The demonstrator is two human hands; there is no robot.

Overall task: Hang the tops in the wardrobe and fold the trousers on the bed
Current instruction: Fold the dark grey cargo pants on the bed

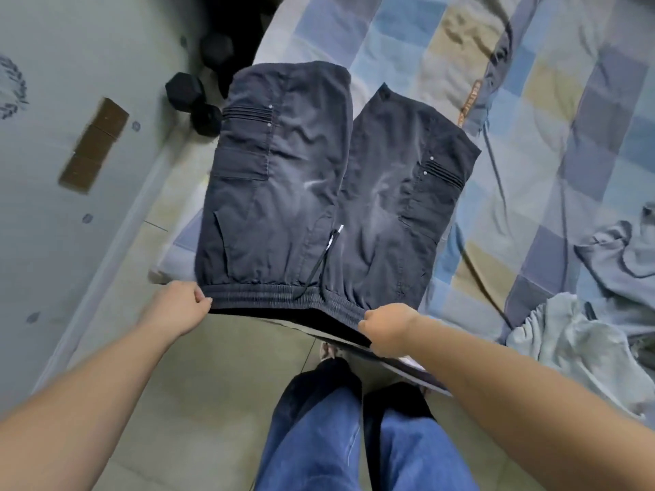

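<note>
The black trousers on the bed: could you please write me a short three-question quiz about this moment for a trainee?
1. True or false: both hands grip the waistband of the black trousers.
2. Which lies to the right of the trousers on the checked bedcover? A) a grey garment B) a dumbbell C) a hanger
3. Fill in: the dark dumbbells sit on the ____ beside the bed.

Key:
1. True: the left hand and right hand each pinch one end of the waistband in curled fingers.
2. A: the grey garment lies crumpled there.
3. Floor.
</note>
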